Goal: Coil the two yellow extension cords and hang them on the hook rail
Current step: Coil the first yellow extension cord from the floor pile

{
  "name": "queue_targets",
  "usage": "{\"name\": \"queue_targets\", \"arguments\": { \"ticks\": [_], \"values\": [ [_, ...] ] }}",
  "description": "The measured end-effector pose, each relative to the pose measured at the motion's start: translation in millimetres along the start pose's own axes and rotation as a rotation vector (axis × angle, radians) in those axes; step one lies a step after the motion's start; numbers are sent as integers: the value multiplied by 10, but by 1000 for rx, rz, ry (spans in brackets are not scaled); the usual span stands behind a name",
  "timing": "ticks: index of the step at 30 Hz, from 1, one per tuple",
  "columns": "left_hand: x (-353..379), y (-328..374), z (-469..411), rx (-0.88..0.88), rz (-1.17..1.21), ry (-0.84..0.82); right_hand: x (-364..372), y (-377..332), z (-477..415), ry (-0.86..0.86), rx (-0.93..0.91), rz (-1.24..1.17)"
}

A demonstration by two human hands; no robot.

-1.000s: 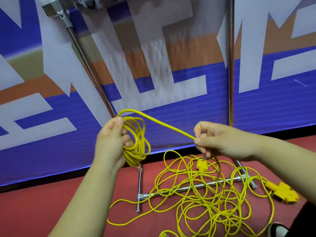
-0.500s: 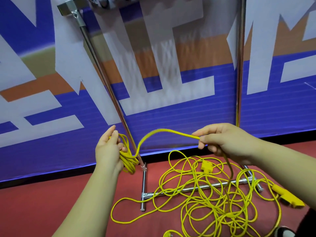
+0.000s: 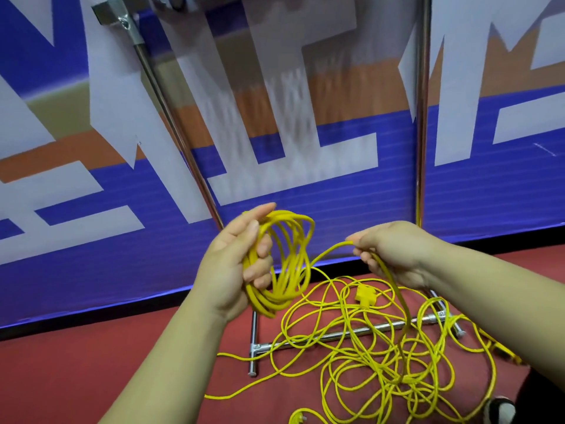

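Far left of the frame, a blue, white and orange banner (image 3: 76,240) covers the wall above the red floor (image 3: 91,377). A slanted metal pole (image 3: 171,123) runs from a bracket (image 3: 113,13) in the upper left down toward the middle.

Centre frame now: the left hand (image 3: 235,258) is wrapped round a coil (image 3: 284,261) of yellow cord, fingers curled through the loops, thumb lying along the top, the bundle hanging down past the wrist. One strand (image 3: 330,250) sweeps off the coil to the right and straight into the right hand (image 3: 394,252), thumb and fingers pinched tight on it.

From that hand the cord drops toward the lower right, into a loose yellow tangle (image 3: 382,362) sprawled on the floor and across the stand's base bar (image 3: 336,333). A yellow plug (image 3: 365,296) lies in the heap, just below the right hand. A straight upright pole (image 3: 423,117) stands behind that hand, and a shoe (image 3: 501,407) peeks in at the bottom right corner.
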State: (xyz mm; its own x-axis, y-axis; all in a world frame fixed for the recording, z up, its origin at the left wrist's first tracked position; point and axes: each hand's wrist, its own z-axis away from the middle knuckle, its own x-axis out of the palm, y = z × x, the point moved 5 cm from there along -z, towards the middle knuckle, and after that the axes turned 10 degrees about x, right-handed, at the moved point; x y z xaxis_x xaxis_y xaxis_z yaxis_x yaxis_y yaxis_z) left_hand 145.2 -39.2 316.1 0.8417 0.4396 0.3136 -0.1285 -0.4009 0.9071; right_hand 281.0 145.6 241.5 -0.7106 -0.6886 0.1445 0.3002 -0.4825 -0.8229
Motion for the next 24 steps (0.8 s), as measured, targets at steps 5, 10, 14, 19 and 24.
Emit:
{"name": "queue_targets", "arguments": {
  "ticks": [5, 10, 14, 19, 24],
  "values": [
    [172, -251, 53, -133, -30, -101, 12, -164, 117, 18, -123, -96],
    [236, -396, 28, -163, -108, -109, 31, -328, 340, 23, -320, 100],
    [304, -541, 27, -214, -123, -109, 92, -380, 478, 25, -425, 306],
    [383, -744, 25, -289, -95, -122, 220, -376, 636, 6, -520, 575],
    [413, -808, -16, -267, -94, -62, 238, -372, 719, 13, -539, 668]
  ]
}}
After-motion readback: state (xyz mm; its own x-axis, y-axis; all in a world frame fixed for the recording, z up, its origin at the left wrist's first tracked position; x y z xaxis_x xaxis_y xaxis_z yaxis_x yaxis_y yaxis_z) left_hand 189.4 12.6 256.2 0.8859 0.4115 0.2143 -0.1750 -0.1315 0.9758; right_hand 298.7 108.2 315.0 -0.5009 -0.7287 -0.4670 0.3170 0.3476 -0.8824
